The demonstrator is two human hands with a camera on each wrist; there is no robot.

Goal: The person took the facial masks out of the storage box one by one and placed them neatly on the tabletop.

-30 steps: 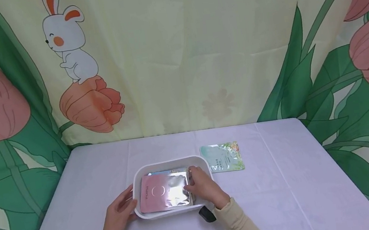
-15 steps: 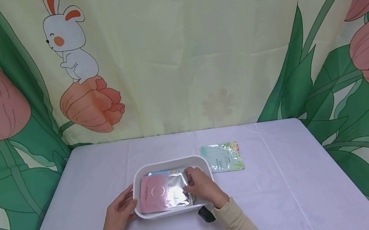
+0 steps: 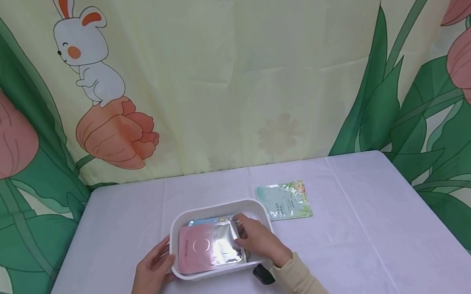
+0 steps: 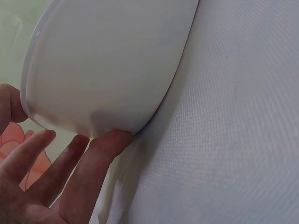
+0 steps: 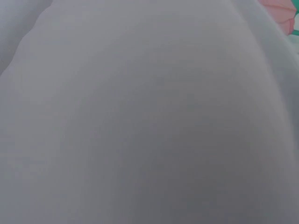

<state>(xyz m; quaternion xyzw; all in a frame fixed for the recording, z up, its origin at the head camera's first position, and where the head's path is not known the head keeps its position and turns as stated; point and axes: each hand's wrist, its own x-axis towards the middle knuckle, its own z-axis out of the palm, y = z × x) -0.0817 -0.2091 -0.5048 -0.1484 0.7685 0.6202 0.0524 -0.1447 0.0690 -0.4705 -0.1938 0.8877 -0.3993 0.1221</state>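
Note:
A white plastic tray (image 3: 226, 272) rests on the table with several flat sachets that look like face mask packets. On top lies a pink and silver sachet (image 3: 201, 259), and a blue-edged sachet (image 3: 205, 220) peeks out behind it. My left hand (image 3: 153, 268) holds the tray's left end, thumb at the rim; in the left wrist view its fingers (image 4: 105, 149) rest against the outer wall. My right hand (image 3: 261, 238) reaches inside and pinches the right edge of the pink and silver sachet, thumb on top. Its other fingers are partly hidden.
A mint green sachet (image 3: 284, 201) with a floral print lies on the white table (image 3: 364, 229), just behind and right of the tray. A printed curtain (image 3: 224, 68) hangs behind the table. Pale, blurred cloth (image 5: 149, 116) fills most of the right wrist view.
The right hand's fingertips have shifted slightly left, and the pink and silver sachet has turned and slid a little toward me. The left hand and tray stay put.

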